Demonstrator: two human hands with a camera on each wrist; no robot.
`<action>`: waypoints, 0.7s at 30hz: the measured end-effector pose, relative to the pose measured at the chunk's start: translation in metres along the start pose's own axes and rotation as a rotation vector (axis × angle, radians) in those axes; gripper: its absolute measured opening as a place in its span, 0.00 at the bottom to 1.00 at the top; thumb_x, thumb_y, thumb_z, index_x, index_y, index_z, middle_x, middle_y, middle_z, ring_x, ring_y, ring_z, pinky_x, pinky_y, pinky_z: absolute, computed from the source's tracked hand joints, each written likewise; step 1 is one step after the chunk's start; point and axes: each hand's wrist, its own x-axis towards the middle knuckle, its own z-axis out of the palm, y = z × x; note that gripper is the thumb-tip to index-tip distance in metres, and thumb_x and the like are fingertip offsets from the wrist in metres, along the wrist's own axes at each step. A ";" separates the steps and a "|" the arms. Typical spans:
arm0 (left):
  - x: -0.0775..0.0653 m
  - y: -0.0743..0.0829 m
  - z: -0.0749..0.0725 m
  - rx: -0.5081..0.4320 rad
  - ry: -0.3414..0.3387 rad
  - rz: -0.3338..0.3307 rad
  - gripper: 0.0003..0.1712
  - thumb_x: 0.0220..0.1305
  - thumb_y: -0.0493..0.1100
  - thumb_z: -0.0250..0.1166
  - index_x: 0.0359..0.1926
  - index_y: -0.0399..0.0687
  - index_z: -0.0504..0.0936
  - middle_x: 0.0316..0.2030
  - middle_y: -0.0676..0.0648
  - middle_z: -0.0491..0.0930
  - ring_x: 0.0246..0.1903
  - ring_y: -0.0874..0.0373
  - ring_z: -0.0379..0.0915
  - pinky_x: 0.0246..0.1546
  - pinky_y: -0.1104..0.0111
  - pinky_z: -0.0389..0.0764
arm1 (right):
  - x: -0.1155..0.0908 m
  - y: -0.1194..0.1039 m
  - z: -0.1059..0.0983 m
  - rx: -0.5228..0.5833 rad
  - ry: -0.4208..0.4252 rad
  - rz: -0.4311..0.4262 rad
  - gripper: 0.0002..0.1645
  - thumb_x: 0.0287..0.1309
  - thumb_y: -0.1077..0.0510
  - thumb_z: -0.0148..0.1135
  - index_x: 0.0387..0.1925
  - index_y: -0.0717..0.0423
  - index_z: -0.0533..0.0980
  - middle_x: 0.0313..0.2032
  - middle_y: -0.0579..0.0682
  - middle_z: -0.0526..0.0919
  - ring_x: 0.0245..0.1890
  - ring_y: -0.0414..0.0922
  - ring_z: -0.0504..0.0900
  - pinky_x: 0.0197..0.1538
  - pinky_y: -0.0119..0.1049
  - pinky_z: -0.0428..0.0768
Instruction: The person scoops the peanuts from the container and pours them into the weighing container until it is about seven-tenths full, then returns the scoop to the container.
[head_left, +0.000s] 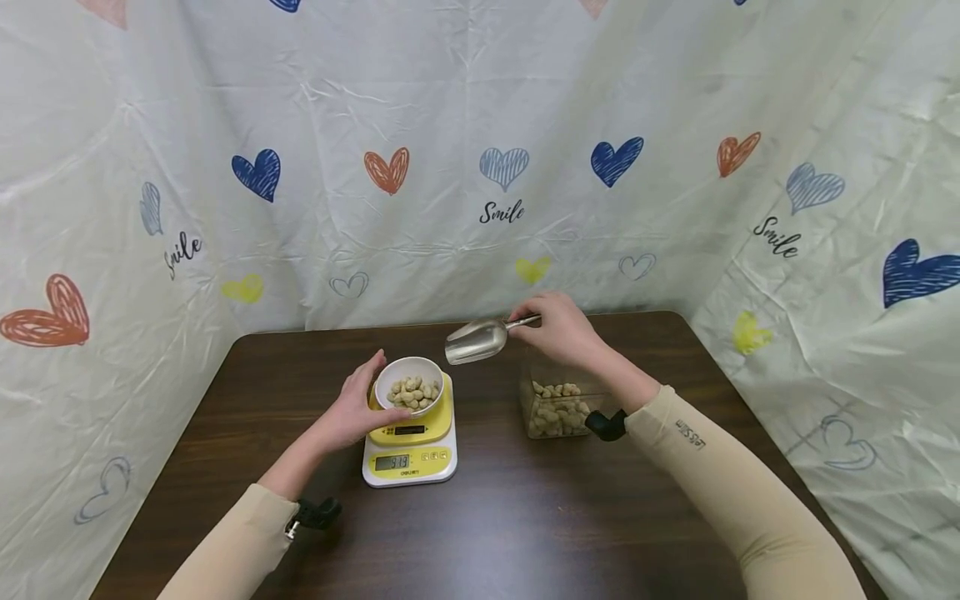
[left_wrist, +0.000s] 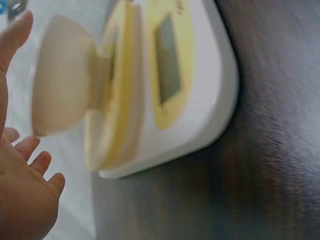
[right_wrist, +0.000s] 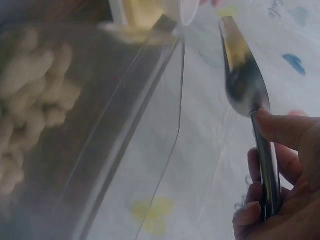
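A white bowl [head_left: 383, 382] of unshelled peanuts [head_left: 412, 392] stands on a yellow and white kitchen scale [head_left: 408, 462] whose display is lit. My left hand [head_left: 355, 408] is spread around the bowl's left side, thumb near the front rim. In the left wrist view, the fingers [left_wrist: 42, 162] look loosely extended beside the bowl [left_wrist: 62, 75]; whether they touch it I cannot tell. My right hand [head_left: 558, 329] grips the handle of a metal scoop [head_left: 477, 340], held above the table between bowl and container. The scoop [right_wrist: 245, 82] shows no peanuts in it.
A clear plastic container [head_left: 534, 423], partly filled with peanuts [head_left: 558, 410], stands below my right forearm. Both stand on a dark wooden table [head_left: 495, 517]. A white curtain [head_left: 435, 92] printed with hearts hangs behind the table and along both sides.
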 end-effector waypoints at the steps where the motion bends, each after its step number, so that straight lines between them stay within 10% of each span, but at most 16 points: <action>1: 0.000 0.003 -0.001 0.002 0.008 0.011 0.72 0.50 0.66 0.79 0.83 0.56 0.42 0.79 0.46 0.50 0.77 0.43 0.39 0.69 0.37 0.52 | -0.003 0.003 -0.004 -0.002 0.004 -0.003 0.10 0.66 0.51 0.70 0.45 0.48 0.86 0.48 0.47 0.84 0.56 0.52 0.75 0.60 0.51 0.70; 21: -0.003 0.092 0.012 -0.083 -0.034 0.219 0.58 0.58 0.62 0.76 0.81 0.67 0.51 0.75 0.60 0.60 0.75 0.58 0.51 0.70 0.45 0.58 | -0.052 0.043 -0.061 0.008 0.056 0.032 0.09 0.66 0.53 0.70 0.45 0.49 0.86 0.47 0.48 0.85 0.50 0.49 0.81 0.51 0.51 0.78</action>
